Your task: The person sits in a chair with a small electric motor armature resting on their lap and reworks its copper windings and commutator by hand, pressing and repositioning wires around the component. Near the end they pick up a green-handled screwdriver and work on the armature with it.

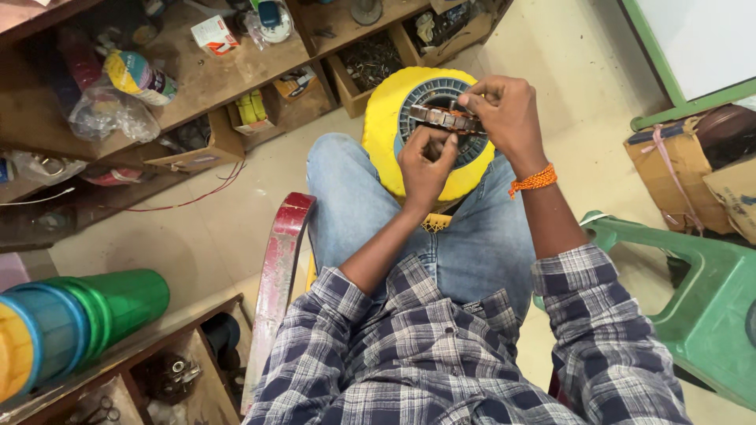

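left hand (425,161): we pinch the small round copper-wound metal stator (446,118) from below
right hand (504,110): fingers closed on its top
tip: we'd keep it steady over the yellow round plastic stool (386,126)

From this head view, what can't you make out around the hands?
- Metal part: its underside and near edge are hidden by the left hand and right hand.
- Yellow stool: its lower half is hidden by the hands and knees.
- Shelf bins: contents too small and dark to identify.
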`<state>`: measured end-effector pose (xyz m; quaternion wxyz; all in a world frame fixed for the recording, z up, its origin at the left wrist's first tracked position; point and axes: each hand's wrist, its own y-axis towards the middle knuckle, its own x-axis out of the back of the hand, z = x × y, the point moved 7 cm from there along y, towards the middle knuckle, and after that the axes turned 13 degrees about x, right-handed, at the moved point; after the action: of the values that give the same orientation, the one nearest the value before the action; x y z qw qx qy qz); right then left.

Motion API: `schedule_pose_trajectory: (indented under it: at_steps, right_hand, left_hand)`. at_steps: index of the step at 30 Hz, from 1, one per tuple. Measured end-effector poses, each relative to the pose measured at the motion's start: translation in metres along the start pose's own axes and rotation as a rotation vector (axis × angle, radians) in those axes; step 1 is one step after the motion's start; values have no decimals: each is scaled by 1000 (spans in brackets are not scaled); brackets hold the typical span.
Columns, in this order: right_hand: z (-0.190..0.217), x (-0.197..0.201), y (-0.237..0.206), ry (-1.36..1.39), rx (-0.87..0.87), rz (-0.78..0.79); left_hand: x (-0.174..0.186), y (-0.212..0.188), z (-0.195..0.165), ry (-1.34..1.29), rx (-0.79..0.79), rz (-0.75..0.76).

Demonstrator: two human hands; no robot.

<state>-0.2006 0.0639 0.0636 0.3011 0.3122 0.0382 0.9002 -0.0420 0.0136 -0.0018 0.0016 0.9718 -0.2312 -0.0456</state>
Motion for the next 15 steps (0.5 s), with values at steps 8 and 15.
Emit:
schedule_pose_trajectory:
  at_steps: [8,15]
  right_hand:
    - [1,9,-1,34,103,-31]
    - [3,-1,12,-41,162,-33]
  left_hand:
    - [-1,-6,7,-57,24,-29]
    - [0,-6,-4,-45,-21,-46]
